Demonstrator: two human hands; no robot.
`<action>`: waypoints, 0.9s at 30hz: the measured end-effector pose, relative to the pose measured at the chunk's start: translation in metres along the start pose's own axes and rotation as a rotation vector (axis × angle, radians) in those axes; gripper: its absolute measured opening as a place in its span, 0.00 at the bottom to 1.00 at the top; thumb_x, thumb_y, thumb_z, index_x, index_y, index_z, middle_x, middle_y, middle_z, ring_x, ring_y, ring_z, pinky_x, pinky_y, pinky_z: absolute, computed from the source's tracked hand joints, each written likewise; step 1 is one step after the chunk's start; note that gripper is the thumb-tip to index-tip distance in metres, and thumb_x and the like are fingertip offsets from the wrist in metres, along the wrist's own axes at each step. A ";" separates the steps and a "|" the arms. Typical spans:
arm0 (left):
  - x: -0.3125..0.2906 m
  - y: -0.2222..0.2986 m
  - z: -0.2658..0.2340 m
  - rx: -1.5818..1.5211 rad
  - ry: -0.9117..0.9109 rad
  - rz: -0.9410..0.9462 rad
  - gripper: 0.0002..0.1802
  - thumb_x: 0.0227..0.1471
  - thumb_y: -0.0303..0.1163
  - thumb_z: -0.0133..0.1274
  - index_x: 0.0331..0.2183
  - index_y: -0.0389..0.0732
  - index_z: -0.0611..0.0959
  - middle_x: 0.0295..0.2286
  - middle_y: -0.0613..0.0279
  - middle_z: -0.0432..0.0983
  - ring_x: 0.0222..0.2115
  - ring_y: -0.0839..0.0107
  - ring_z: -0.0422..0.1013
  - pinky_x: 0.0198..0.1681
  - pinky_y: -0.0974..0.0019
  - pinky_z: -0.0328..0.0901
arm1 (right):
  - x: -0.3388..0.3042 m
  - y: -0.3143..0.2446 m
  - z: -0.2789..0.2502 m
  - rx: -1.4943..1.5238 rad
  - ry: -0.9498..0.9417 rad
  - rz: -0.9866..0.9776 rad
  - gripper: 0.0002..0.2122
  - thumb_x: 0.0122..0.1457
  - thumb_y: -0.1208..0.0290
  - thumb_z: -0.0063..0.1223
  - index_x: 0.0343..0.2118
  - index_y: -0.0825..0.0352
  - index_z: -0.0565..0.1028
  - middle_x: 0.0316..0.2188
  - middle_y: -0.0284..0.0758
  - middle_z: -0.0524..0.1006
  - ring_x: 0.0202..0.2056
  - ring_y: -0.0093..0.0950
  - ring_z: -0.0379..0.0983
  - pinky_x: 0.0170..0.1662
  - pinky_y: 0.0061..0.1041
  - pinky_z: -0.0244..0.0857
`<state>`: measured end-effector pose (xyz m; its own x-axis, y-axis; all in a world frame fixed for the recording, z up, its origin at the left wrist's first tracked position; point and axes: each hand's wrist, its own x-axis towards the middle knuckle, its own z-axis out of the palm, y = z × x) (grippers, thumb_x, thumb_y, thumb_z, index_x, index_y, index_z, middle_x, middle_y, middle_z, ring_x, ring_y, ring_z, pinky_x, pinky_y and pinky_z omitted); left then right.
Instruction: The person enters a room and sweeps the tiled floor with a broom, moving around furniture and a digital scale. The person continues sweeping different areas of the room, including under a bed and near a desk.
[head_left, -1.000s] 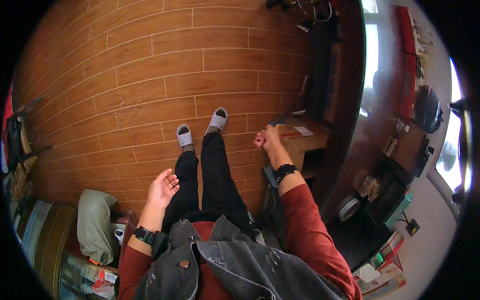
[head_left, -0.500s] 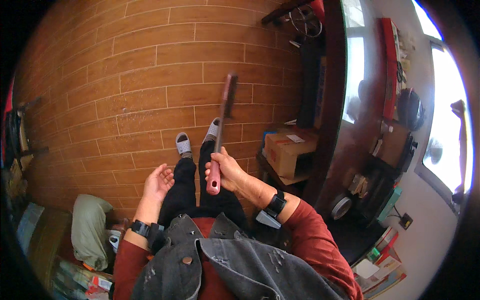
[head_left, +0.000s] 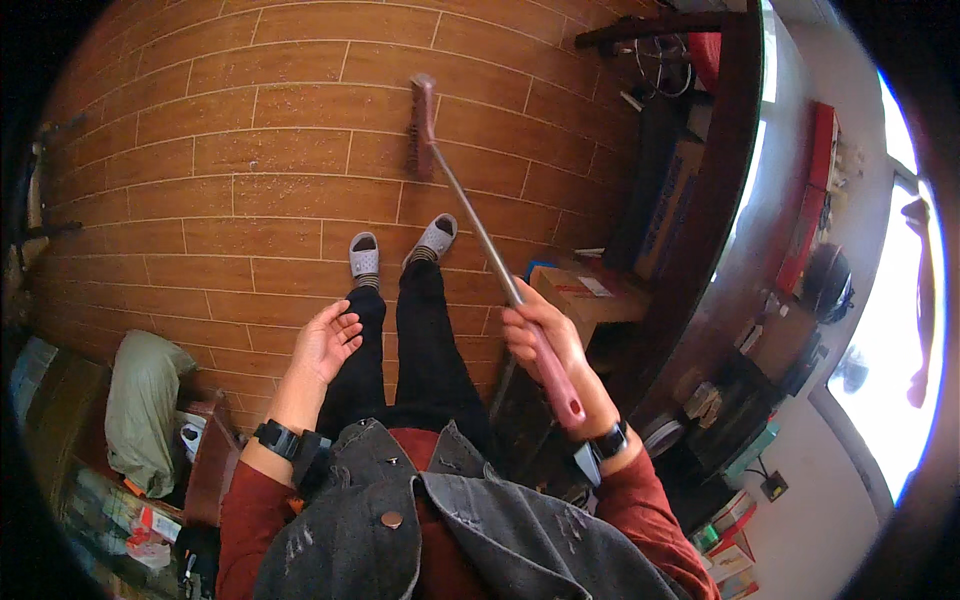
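A long-handled scrub brush [head_left: 470, 205] with a metal rod, a pinkish grip and a pink head with dark bristles reaches forward over the floor. My right hand [head_left: 537, 328] is closed around its grip, and the grip's end with a hole sticks out toward my wrist. The bristles face left, ahead of my slippered feet; whether they touch the floor I cannot tell. Held over my thigh, my left hand [head_left: 330, 342] has loosely curled fingers, slightly apart, with nothing in them.
Brown plank-like tiles [head_left: 290, 200] cover the floor, with small light specks scattered on them. At right, a cardboard box [head_left: 585, 292] stands beside a dark, glass-topped table [head_left: 735, 235]. A grey-green bag [head_left: 148, 415] is at lower left, near cluttered shelves.
The brush head has swung left and farther out, its bristles now facing left. My right hand has moved right with the grip. My left hand stays nearly in place.
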<state>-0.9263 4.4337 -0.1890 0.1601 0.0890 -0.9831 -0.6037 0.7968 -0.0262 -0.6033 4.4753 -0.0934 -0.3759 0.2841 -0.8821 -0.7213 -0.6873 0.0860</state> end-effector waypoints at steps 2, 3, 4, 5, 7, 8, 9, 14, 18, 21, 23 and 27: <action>0.000 0.000 -0.002 -0.016 0.004 0.008 0.11 0.48 0.37 0.50 0.34 0.43 0.75 0.25 0.63 0.73 0.28 0.71 0.69 0.32 0.65 0.64 | -0.027 -0.004 -0.015 -0.006 0.048 -0.052 0.25 0.55 0.76 0.38 0.56 0.50 0.54 0.22 0.30 0.62 0.17 0.18 0.56 0.17 0.15 0.52; 0.001 0.001 -0.002 -0.022 -0.014 0.016 0.11 0.48 0.37 0.50 0.34 0.43 0.75 0.25 0.63 0.73 0.28 0.71 0.69 0.32 0.65 0.64 | -0.035 -0.006 -0.024 0.053 0.046 -0.073 0.25 0.55 0.77 0.37 0.55 0.48 0.54 0.23 0.31 0.63 0.17 0.19 0.57 0.17 0.16 0.52; 0.002 0.001 -0.001 -0.029 -0.018 0.023 0.11 0.48 0.38 0.50 0.34 0.43 0.75 0.25 0.63 0.73 0.28 0.71 0.69 0.32 0.65 0.64 | -0.039 -0.011 -0.034 0.027 0.122 -0.115 0.24 0.54 0.75 0.38 0.54 0.47 0.56 0.22 0.31 0.63 0.17 0.19 0.57 0.17 0.17 0.54; 0.003 0.001 0.000 -0.034 -0.027 0.038 0.11 0.48 0.38 0.50 0.34 0.43 0.75 0.25 0.63 0.73 0.27 0.71 0.69 0.32 0.65 0.64 | -0.037 -0.020 -0.047 -0.034 0.233 -0.161 0.23 0.54 0.75 0.38 0.53 0.47 0.57 0.22 0.30 0.63 0.17 0.19 0.57 0.17 0.17 0.54; 0.004 -0.001 0.003 -0.045 -0.019 0.028 0.11 0.47 0.38 0.51 0.33 0.43 0.76 0.24 0.63 0.73 0.27 0.70 0.69 0.32 0.65 0.64 | -0.025 -0.041 -0.075 -0.108 0.372 -0.239 0.20 0.53 0.72 0.40 0.51 0.52 0.59 0.21 0.30 0.64 0.17 0.20 0.59 0.17 0.17 0.55; 0.004 -0.002 0.005 -0.049 -0.014 0.043 0.11 0.47 0.38 0.51 0.33 0.43 0.76 0.24 0.62 0.73 0.27 0.70 0.69 0.32 0.65 0.64 | -0.011 -0.057 -0.090 -0.148 0.463 -0.241 0.17 0.54 0.72 0.39 0.49 0.57 0.60 0.18 0.31 0.64 0.16 0.21 0.60 0.16 0.18 0.56; 0.004 -0.004 0.007 -0.056 -0.013 0.026 0.11 0.47 0.38 0.51 0.33 0.43 0.76 0.24 0.62 0.73 0.27 0.70 0.69 0.32 0.65 0.64 | 0.003 -0.069 -0.105 -0.193 0.489 -0.275 0.15 0.55 0.71 0.39 0.47 0.58 0.61 0.18 0.31 0.64 0.15 0.22 0.60 0.16 0.18 0.57; -0.006 -0.016 0.016 -0.047 0.038 0.013 0.10 0.46 0.37 0.52 0.32 0.43 0.76 0.23 0.62 0.73 0.26 0.69 0.70 0.31 0.64 0.65 | 0.071 -0.105 -0.123 -0.355 0.574 -0.272 0.05 0.57 0.68 0.37 0.33 0.63 0.63 0.17 0.32 0.65 0.16 0.24 0.61 0.18 0.22 0.59; -0.020 -0.019 0.036 -0.024 0.023 0.050 0.10 0.48 0.37 0.50 0.33 0.43 0.75 0.24 0.62 0.73 0.27 0.69 0.69 0.31 0.64 0.65 | 0.089 -0.086 -0.070 -0.203 0.466 -0.121 0.08 0.56 0.70 0.38 0.21 0.62 0.61 0.15 0.31 0.62 0.16 0.23 0.60 0.18 0.23 0.58; -0.034 -0.017 0.060 -0.013 0.015 0.083 0.11 0.49 0.37 0.49 0.34 0.43 0.75 0.26 0.62 0.73 0.27 0.69 0.69 0.32 0.64 0.65 | 0.091 -0.056 -0.028 -0.196 0.290 -0.010 0.04 0.57 0.68 0.36 0.28 0.60 0.61 0.16 0.32 0.62 0.15 0.25 0.60 0.17 0.25 0.57; -0.043 -0.014 0.078 -0.008 0.003 0.120 0.11 0.49 0.38 0.48 0.34 0.43 0.74 0.26 0.62 0.72 0.28 0.69 0.69 0.32 0.64 0.64 | 0.092 -0.055 -0.007 -0.180 0.190 0.011 0.03 0.57 0.68 0.36 0.32 0.58 0.59 0.16 0.32 0.63 0.14 0.26 0.60 0.16 0.27 0.57; -0.060 -0.005 0.120 0.029 -0.014 0.171 0.11 0.49 0.38 0.49 0.34 0.43 0.75 0.26 0.61 0.72 0.27 0.68 0.69 0.32 0.63 0.65 | 0.087 -0.087 0.013 -0.144 -0.017 0.007 0.08 0.54 0.73 0.39 0.36 0.57 0.57 0.16 0.31 0.63 0.14 0.24 0.59 0.15 0.25 0.56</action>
<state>-0.8393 4.4959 -0.1086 0.0680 0.2327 -0.9702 -0.6003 0.7863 0.1465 -0.5806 4.5682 -0.1719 -0.3909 0.2895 -0.8737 -0.6286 -0.7774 0.0237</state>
